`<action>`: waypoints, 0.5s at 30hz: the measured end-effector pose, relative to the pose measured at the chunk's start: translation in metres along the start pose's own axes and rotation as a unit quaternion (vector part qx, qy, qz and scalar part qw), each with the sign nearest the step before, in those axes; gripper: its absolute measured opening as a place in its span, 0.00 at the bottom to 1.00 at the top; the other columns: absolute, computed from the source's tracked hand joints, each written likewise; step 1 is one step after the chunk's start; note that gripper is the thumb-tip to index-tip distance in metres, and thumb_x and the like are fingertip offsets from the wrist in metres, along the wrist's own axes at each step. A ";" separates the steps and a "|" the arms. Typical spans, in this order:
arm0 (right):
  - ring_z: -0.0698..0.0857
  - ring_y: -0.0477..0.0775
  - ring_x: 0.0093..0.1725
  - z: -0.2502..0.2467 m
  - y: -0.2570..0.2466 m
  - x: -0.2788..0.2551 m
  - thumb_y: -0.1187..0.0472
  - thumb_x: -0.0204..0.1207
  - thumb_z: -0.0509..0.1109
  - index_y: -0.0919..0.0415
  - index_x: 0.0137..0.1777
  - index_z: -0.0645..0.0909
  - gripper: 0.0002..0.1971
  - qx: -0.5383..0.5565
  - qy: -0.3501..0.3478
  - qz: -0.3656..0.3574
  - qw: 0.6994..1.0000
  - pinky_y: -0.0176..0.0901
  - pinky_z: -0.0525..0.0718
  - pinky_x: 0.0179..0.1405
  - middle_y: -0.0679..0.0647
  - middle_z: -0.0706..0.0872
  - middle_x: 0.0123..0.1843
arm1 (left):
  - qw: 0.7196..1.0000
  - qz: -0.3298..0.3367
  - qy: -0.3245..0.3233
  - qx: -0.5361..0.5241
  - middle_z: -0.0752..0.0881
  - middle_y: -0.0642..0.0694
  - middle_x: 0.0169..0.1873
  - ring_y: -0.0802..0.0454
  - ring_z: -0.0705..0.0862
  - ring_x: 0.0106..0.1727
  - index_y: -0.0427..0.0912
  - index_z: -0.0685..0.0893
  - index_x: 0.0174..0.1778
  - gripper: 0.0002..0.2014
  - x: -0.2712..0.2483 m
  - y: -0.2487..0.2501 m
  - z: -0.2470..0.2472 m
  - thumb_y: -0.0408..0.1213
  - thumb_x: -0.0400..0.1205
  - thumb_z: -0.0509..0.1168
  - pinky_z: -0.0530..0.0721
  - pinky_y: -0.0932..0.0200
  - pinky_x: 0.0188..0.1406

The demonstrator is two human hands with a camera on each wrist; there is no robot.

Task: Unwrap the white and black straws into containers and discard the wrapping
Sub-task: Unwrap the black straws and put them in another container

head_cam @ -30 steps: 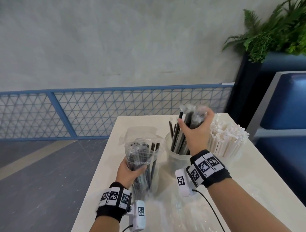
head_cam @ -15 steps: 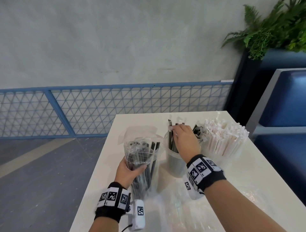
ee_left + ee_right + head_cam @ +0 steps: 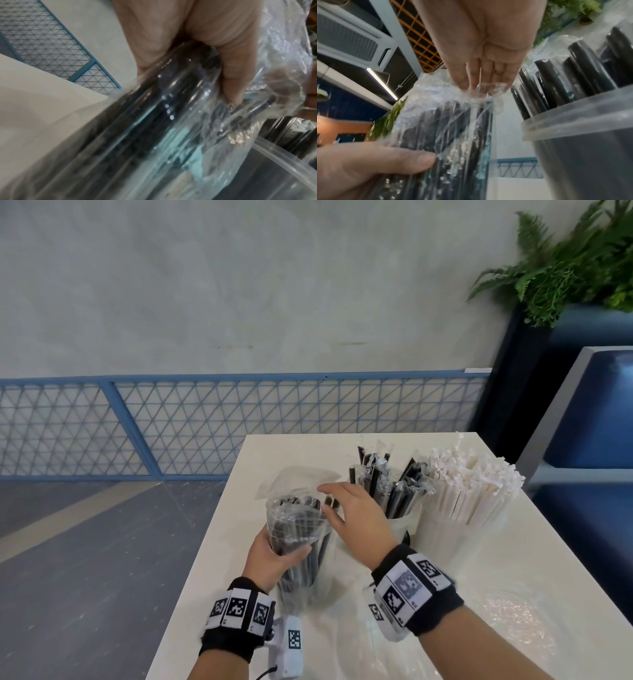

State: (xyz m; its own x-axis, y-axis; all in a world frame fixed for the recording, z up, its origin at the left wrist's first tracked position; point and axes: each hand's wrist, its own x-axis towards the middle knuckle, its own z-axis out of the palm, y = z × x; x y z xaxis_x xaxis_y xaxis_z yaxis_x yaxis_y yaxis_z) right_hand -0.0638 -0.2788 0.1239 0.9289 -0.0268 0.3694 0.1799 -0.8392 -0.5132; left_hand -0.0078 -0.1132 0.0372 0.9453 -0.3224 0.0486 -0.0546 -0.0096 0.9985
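A clear plastic bag of black straws (image 3: 298, 539) stands upright on the white table (image 3: 534, 546); my left hand (image 3: 286, 547) grips it round the middle, thumb in front. My right hand (image 3: 330, 501) reaches over the bag's open top with straight fingers. In the right wrist view its fingertips (image 3: 481, 85) touch the bag's crinkled top edge (image 3: 453, 97). The left wrist view shows fingers (image 3: 223, 54) curled round the bag (image 3: 145, 128). Just right of the bag, a translucent tub (image 3: 402, 525) holds wrapped black straws (image 3: 387, 484). Further right, a tub is packed with white paper-wrapped straws (image 3: 469, 491).
Loose clear plastic film (image 3: 496, 614) lies on the near part of the table. The table's left edge (image 3: 202, 546) drops to a grey floor beside a blue mesh fence (image 3: 239, 422). A blue seat (image 3: 589, 440) and a plant (image 3: 565, 268) stand to the right.
My right hand lowered a handful of black straws into the tub, let go, and moved left to the top of the bag. The left hand kept its hold.
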 end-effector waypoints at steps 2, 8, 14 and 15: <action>0.78 0.52 0.64 -0.002 0.001 0.002 0.60 0.79 0.65 0.57 0.68 0.77 0.17 0.005 -0.035 0.028 0.999 0.33 0.71 0.62 0.53 0.83 0.63 | 1.000 -0.005 -0.006 0.011 0.90 0.44 0.48 0.51 0.89 0.50 0.36 0.83 0.56 0.26 -0.002 0.000 -0.001 0.30 0.63 0.80 0.86 0.64 0.46; 0.80 0.42 0.58 -0.001 0.004 0.003 0.61 0.67 0.78 0.57 0.72 0.72 0.32 0.155 -0.140 0.057 0.976 0.22 0.74 0.59 0.52 0.83 0.65 | 0.999 -0.014 -0.031 0.021 0.92 0.46 0.43 0.52 0.90 0.47 0.40 0.84 0.52 0.21 -0.002 0.002 -0.003 0.24 0.65 0.78 0.87 0.60 0.47; 0.83 0.42 0.58 0.024 0.005 -0.010 0.58 0.61 0.82 0.52 0.61 0.79 0.27 0.270 -0.109 0.107 0.951 0.40 0.81 0.63 0.41 0.85 0.55 | 0.995 -0.026 -0.083 0.055 0.92 0.53 0.35 0.58 0.90 0.42 0.39 0.86 0.47 0.16 -0.003 0.003 -0.005 0.22 0.66 0.76 0.86 0.66 0.43; 0.84 0.43 0.58 0.029 0.005 -0.012 0.54 0.59 0.82 0.52 0.58 0.81 0.26 0.283 -0.098 0.114 0.947 0.42 0.81 0.63 0.42 0.87 0.54 | 0.993 -0.027 -0.094 0.062 0.92 0.54 0.36 0.58 0.90 0.42 0.40 0.86 0.47 0.15 -0.004 0.004 -0.005 0.23 0.67 0.76 0.86 0.65 0.45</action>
State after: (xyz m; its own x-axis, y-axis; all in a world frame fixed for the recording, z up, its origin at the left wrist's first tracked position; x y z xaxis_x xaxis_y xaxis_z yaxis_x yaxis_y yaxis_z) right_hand -0.0643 -0.2667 0.0949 0.9967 -0.0254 0.0765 0.0602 -0.3974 -0.9157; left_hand -0.0099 -0.1075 0.0410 0.8716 -0.4896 -0.0231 -0.0548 -0.1440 0.9881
